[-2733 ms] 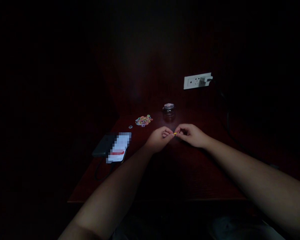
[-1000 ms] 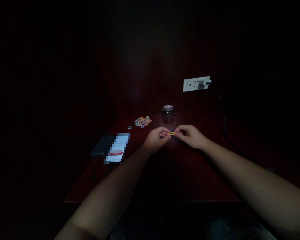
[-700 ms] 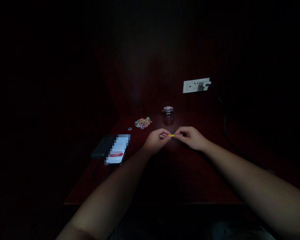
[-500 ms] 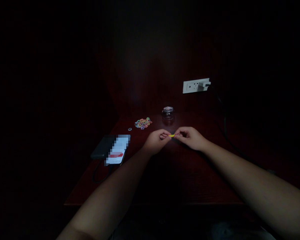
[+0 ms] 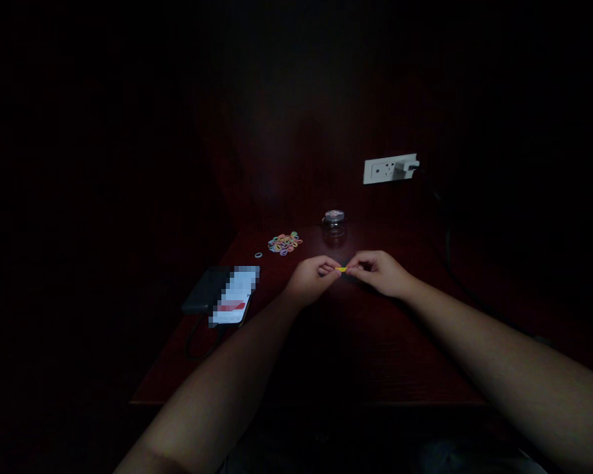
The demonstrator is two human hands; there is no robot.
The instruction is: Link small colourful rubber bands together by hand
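Between my two hands, above the dark red table, is a small yellow hair tie (image 5: 342, 269), pulled into a short flat strip. My left hand (image 5: 312, 280) pinches its left end between thumb and fingertips. The right end is pinched the same way by my right hand (image 5: 381, 273). Fingertips hide both ends of the band. Beyond the left hand lies a loose pile of colourful hair ties (image 5: 284, 244), with a single blue hair tie (image 5: 258, 255) apart from it on the left. Behind my hands stands a clear round jar (image 5: 335, 225) with its lid on.
A lit phone (image 5: 237, 296) and a dark flat power bank (image 5: 205, 289) lie at the table's left edge, with a looped cable. On the back wall, a white socket plate (image 5: 378, 171) holds a plug, whose cord runs down at right. The surroundings are very dark.
Both hands keep their pinch on the yellow hair tie, which now sits a little more level. The whole view has shifted slightly; the other things stay put.
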